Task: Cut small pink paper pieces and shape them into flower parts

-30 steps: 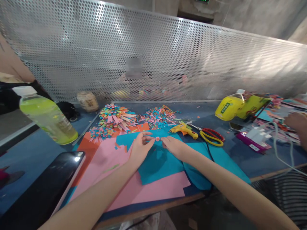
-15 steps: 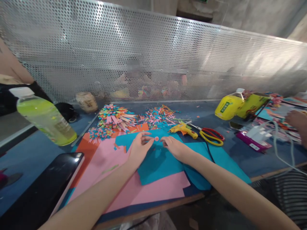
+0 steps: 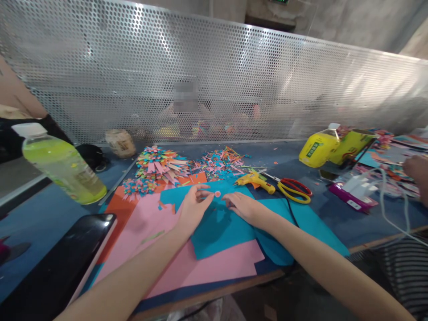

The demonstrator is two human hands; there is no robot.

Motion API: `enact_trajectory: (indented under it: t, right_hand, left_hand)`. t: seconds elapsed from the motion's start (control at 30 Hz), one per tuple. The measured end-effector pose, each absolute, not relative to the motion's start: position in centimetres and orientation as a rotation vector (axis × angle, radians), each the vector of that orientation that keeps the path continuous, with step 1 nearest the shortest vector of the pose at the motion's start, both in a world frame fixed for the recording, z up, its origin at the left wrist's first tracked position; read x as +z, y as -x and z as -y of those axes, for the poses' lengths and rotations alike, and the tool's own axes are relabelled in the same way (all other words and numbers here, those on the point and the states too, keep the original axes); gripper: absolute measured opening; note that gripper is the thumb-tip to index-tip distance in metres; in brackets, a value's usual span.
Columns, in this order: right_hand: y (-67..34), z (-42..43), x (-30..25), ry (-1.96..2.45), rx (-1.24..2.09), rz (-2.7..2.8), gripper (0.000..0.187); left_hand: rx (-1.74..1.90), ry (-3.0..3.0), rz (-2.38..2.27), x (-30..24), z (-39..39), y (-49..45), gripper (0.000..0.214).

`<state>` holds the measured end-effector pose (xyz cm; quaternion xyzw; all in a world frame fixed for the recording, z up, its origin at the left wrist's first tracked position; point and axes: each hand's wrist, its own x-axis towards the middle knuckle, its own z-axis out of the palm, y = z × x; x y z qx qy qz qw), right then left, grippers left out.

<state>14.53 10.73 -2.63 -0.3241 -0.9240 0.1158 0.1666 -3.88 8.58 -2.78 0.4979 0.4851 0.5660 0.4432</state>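
My left hand (image 3: 196,204) pinches a small round pink paper coil (image 3: 217,194) between thumb and fingertip. Just to its right, my right hand (image 3: 241,205) has its fingers curled together; whatever they may hold is too small to make out. Both hands are above a blue paper sheet (image 3: 220,236), which overlaps a larger pink sheet (image 3: 143,240). Beyond my right hand lie a yellow glue gun (image 3: 256,181) and scissors (image 3: 294,189) with red and yellow handles.
Fringed paper flowers (image 3: 162,164) and a heap of paper strips (image 3: 220,162) sit behind the sheets. A drink bottle (image 3: 63,165) and a black phone-like slab (image 3: 67,258) are at left. A yellow bottle (image 3: 319,147), purple power strip (image 3: 352,197) and another person's hand (image 3: 416,171) are at right.
My hands and the pink paper coil have hardly moved. At the right edge, the other person's hand has shifted slightly.
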Motion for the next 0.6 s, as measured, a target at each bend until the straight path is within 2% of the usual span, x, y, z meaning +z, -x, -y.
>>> enact_trajectory:
  t: [0.3,0.6]
  right_hand:
    - [-14.0,-11.7,-2.8,1.018,0.36,2.651,0.038]
    - [-13.1,-10.3,-1.0,1.083,0.125,2.826,0.036]
  left_hand:
    - [1.389,-1.27,-1.198,-2.9,-8.6,4.0,0.034]
    - [1.391,-1.266,-1.135,-3.2,-8.8,4.2,0.035]
